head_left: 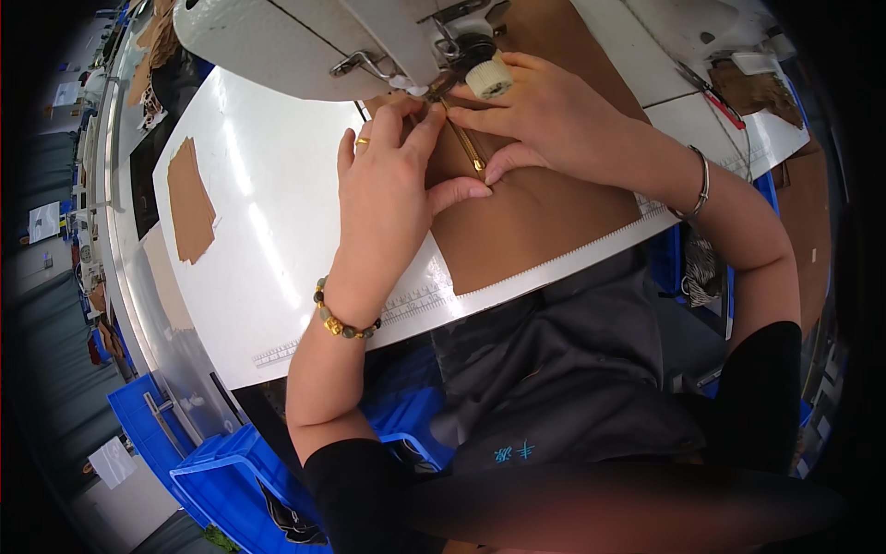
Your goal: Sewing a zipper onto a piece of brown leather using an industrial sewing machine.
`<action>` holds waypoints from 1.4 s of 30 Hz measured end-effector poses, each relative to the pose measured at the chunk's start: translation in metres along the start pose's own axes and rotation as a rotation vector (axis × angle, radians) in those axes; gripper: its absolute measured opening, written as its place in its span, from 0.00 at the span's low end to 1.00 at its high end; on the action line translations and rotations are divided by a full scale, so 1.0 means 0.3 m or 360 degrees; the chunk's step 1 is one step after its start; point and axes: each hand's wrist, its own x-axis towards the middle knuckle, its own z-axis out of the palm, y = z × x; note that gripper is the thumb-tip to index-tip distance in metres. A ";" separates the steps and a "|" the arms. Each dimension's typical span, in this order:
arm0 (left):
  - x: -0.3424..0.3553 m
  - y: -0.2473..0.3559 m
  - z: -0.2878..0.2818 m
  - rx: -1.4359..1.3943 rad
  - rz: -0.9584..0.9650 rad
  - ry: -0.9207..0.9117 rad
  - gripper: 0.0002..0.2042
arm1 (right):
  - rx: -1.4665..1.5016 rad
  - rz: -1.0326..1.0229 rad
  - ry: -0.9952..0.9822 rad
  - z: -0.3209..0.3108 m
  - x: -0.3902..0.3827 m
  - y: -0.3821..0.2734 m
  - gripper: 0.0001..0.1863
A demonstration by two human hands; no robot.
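Observation:
A brown piece of material (526, 231) lies under the head of a white sewing machine (277, 37), with a gold zipper (466, 138) running toward me from the presser foot area. My left hand (395, 175) presses curled fingertips on the material left of the zipper near the foot, its thumb beside the zipper pull. My right hand (558, 120) holds the material right of the zipper, fingers bent, thumb tip at the pull. Both thumbs nearly meet there. The needle is too small to make out.
Brown cut pieces (189, 198) lie on the white work surface (249, 240) at left. Red-handled scissors (724, 111) and more brown scraps (752, 88) are at right. A ruler strip runs along the front edge. Blue plastic bins (221, 471) stand below, beside my dark apron (544, 360).

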 end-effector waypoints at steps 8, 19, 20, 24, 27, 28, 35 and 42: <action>-0.047 0.017 0.016 -0.0164 -0.0035 0.0068 0.37 | 0.0177 0.0085 -0.0007 -0.028 -0.018 -0.044 0.27; -0.130 0.083 0.008 -0.0191 0.0081 0.0035 0.33 | 0.0274 0.0004 0.0087 -0.028 -0.040 -0.069 0.21; -0.126 0.080 0.005 -0.0190 0.0079 0.0034 0.33 | 0.0242 -0.0003 0.0071 -0.028 -0.040 -0.068 0.21; -0.118 0.075 -0.006 -0.0092 0.0168 0.0001 0.31 | 0.0163 -0.0022 0.0018 -0.025 -0.042 -0.073 0.22; -0.111 0.071 -0.009 -0.0078 0.0149 -0.0013 0.31 | 0.0088 -0.0025 0.0011 -0.018 -0.048 -0.075 0.22; -0.107 0.068 -0.009 -0.0071 0.0133 -0.0015 0.32 | 0.0085 -0.0029 0.0006 -0.012 -0.048 -0.073 0.22; -0.042 0.006 0.009 0.0072 0.0227 0.0102 0.31 | -0.0010 0.0047 -0.0043 0.000 -0.009 -0.020 0.23; -0.003 -0.028 0.020 0.0022 0.0132 0.0163 0.29 | 0.0006 0.0140 -0.0041 0.012 0.011 0.008 0.25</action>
